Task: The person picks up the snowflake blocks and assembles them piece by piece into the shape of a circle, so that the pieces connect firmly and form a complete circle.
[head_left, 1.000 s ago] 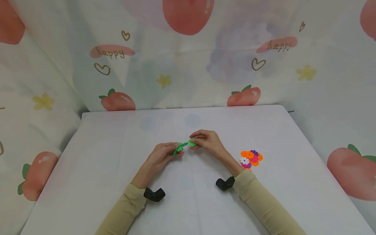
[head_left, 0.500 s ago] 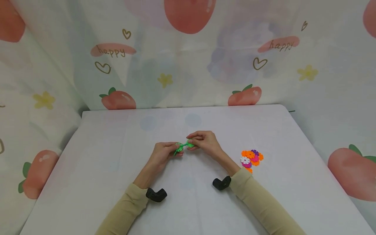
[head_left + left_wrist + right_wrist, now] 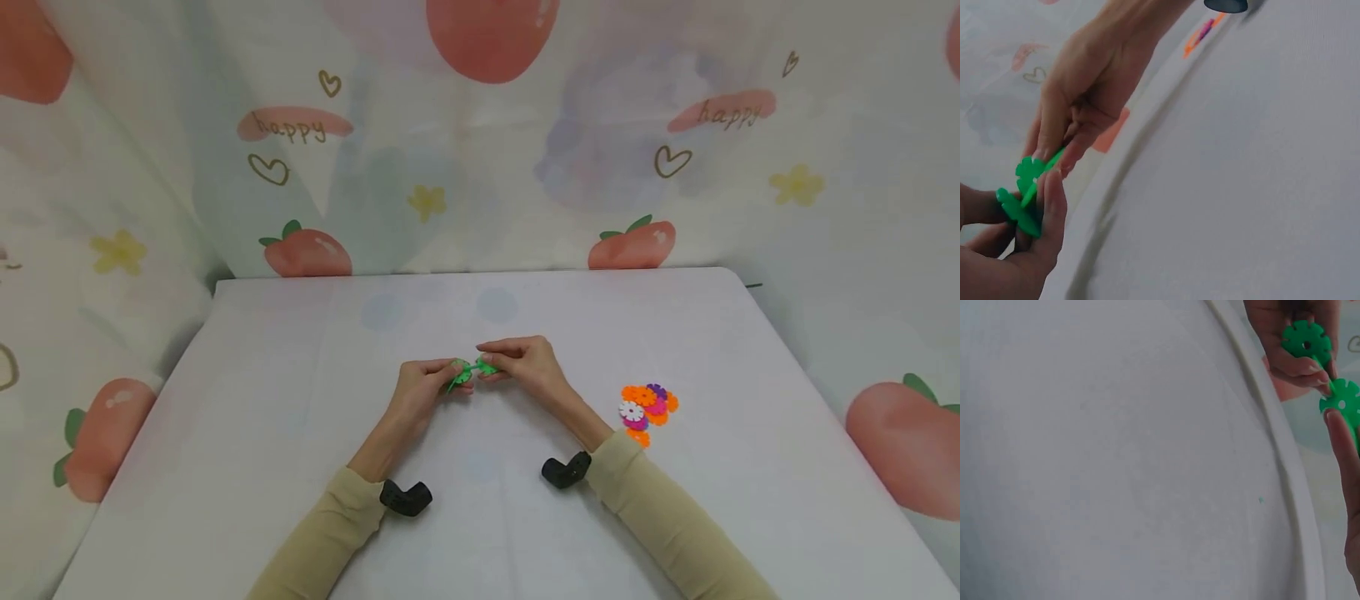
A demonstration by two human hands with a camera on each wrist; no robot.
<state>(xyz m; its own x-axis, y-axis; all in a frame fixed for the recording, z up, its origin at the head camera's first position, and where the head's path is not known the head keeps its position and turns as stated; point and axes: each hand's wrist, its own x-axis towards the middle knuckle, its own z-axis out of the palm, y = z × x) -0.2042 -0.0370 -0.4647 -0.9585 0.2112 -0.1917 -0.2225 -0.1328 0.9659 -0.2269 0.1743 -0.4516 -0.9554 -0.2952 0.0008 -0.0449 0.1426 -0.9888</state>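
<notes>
Above the middle of the white table, in the head view, my left hand pinches a small cluster of green snowflake discs, flat notched rounds standing at angles to each other. From the right, my right hand pinches another green snowflake disc between thumb and fingers. In the right wrist view a disc with a centre hole shows at the left hand, and a second disc at the right fingertips. A thin green edge spans between them; whether they interlock, I cannot tell. Fingers hide part of the cluster.
Orange, pink, purple and white snowflake discs lie in a loose pile on the white table, right of the right forearm. A black wrist camera sits at the left cuff, another black wrist camera at the right. Patterned cloth hangs behind the table.
The right hand has moved left, bringing its green disc from slightly apart up against the left hand's cluster. Both hands keep their pinch. The head view has shifted slightly.
</notes>
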